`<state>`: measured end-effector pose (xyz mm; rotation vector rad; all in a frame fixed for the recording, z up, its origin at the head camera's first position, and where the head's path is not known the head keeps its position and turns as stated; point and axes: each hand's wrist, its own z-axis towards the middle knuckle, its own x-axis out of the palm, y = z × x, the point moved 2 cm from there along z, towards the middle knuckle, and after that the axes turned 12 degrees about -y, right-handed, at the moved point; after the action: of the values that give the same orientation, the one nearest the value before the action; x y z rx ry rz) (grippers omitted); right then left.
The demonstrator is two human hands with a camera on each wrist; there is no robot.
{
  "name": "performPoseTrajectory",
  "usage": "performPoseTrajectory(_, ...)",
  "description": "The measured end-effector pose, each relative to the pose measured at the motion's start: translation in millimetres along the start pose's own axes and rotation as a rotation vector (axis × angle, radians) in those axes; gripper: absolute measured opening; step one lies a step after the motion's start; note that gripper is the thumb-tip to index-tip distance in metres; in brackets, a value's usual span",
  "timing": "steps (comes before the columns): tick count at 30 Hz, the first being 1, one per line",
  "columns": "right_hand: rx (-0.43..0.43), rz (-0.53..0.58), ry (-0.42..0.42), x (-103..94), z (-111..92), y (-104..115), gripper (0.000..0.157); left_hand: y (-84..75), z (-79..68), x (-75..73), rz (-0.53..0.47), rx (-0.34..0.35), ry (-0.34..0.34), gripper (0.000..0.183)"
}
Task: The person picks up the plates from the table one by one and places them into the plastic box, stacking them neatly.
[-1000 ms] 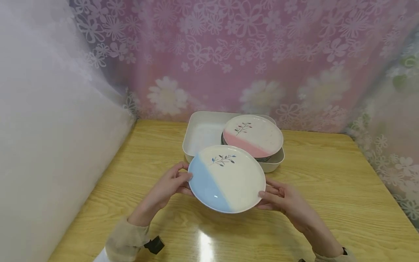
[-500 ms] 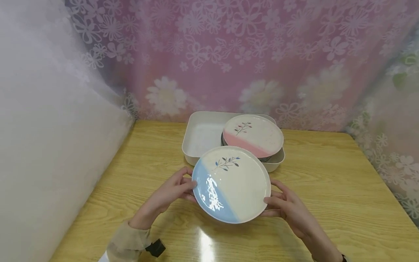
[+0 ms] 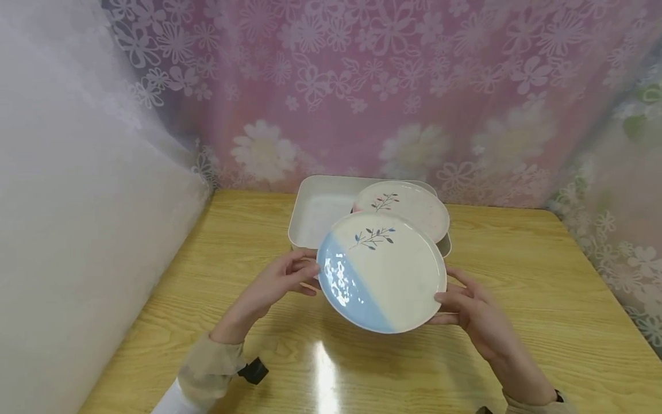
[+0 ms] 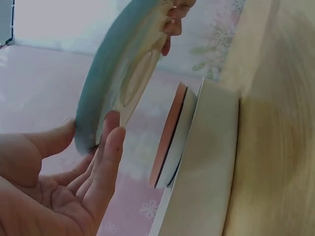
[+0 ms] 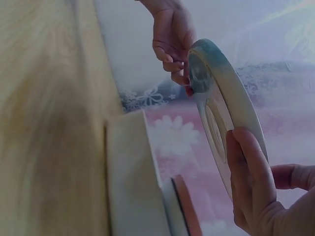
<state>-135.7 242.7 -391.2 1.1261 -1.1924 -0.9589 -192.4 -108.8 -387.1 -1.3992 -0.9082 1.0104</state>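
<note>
Both hands hold a round plate (image 3: 388, 276), cream with a blue section and a leafy twig drawn on it. My left hand (image 3: 281, 279) pinches its left edge, thumb on top and fingers beneath. On the opposite edge my right hand (image 3: 473, 310) grips the same way. The plate is raised off the table and tilted toward the head camera; its underside with a foot ring shows in the left wrist view. Behind it a pink-and-cream plate (image 3: 419, 210) tops a stack in the right part of a white rectangular bin (image 3: 323, 198). The blue plate partly covers both.
The bin stands on a wood-grain table (image 3: 248, 224) near a pink floral curtain (image 3: 331, 103). A white wall (image 3: 103, 172) bounds the left side, and floral cloth (image 3: 620, 230) hangs at the right. The bin's left part shows its bare floor.
The blue-and-cream plate first came slightly toward me, then rose and shifted right and farther away, both hands moving with it. It now overlaps more of the pink plate.
</note>
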Motion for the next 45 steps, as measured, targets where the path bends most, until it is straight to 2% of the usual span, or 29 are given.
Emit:
performPoseTrajectory(3,-0.018,0.015,-0.041,-3.6,10,10,0.043,-4.6,11.9,-2.6,0.005,0.041,-0.107,0.039)
performPoseTrajectory(6,-0.022,0.043,-0.096,-7.4,20,19,0.041,-7.3,24.8,-8.3,0.038,0.092,-0.258,0.038)
performPoseTrajectory(10,-0.024,0.098,-0.179,-10.7,34,29,0.038,-3.8,43.3,-19.6,0.229,0.150,-0.454,0.046)
performPoseTrajectory(12,-0.029,0.126,-0.211,-11.1,40,33,0.039,1.9,53.0,-25.0,0.367,0.155,-0.507,0.054)
performPoseTrajectory(14,-0.033,0.139,-0.235,-10.8,46,35,0.044,9.3,61.8,-29.3,0.485,0.142,-0.507,0.065)
performPoseTrajectory(16,-0.036,0.143,-0.248,-11.1,52,36,0.051,18.9,70.3,-31.8,0.590,0.121,-0.472,0.078)
performPoseTrajectory(18,-0.034,0.146,-0.257,-12.4,57,36,0.056,29.1,78.2,-33.1,0.647,0.106,-0.431,0.093)
performPoseTrajectory(22,-0.028,0.161,-0.280,-16.4,67,33,0.060,44.8,88.7,-33.7,0.605,0.092,-0.389,0.109)
performPoseTrajectory(26,-0.023,0.189,-0.298,-21.8,75,28,0.062,51.2,93.1,-34.3,0.571,0.106,-0.387,0.108)
performPoseTrajectory(34,0.006,0.215,-0.320,-29.6,82,21,0.063,53.3,93.8,-34.0,0.620,0.024,-0.382,0.116)
performPoseTrajectory(45,0.024,0.190,-0.327,-35.5,84,14,0.067,53.8,92.3,-32.4,0.591,0.028,-0.377,0.115)
